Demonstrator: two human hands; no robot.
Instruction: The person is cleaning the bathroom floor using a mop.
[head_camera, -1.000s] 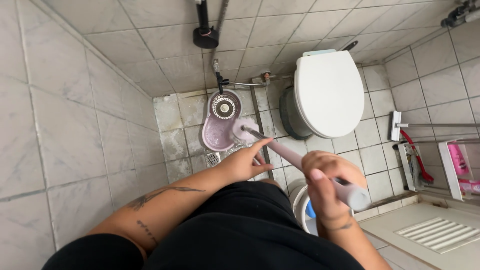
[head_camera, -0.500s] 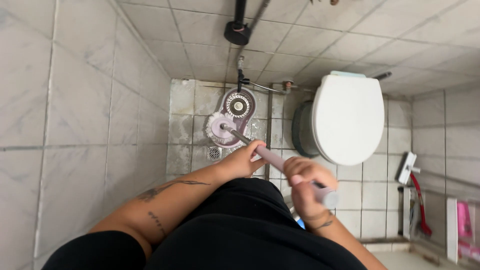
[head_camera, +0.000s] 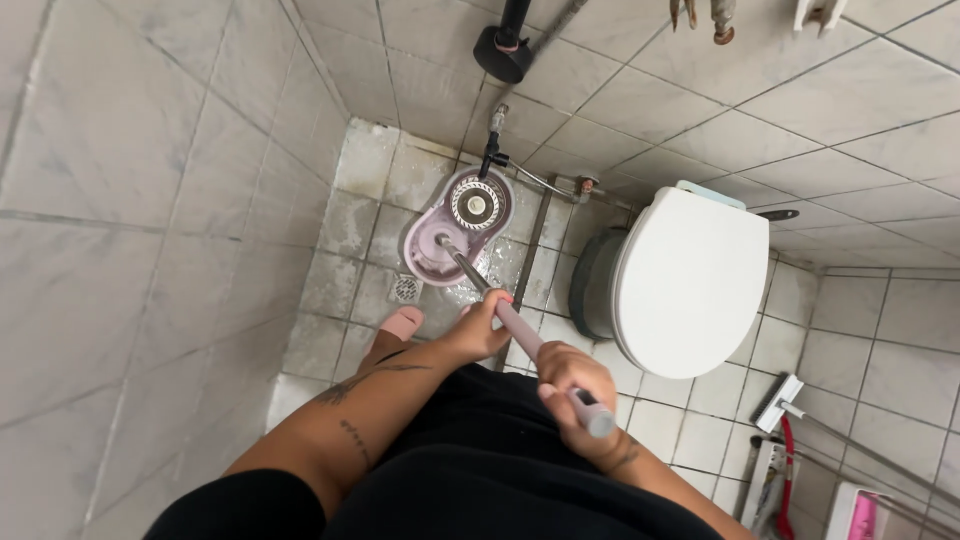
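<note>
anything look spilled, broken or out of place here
Nothing stands out. Both hands, left hand and right hand, grip the mop handle, whose lower end sits in the upright mop bucket; the toilet lid is shut.

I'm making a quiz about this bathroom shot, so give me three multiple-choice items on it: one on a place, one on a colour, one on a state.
1. Where does the mop handle end?
A. in the mop bucket
B. on the toilet
C. against the wall

2. What colour is the mop bucket?
A. green
B. pale purple
C. black

3. How is the toilet lid?
A. missing
B. raised
C. closed

Answers: 1 A, the handle runs down into the bucket; 2 B, its body is pale purple; 3 C, the white lid lies flat over the bowl.
</note>
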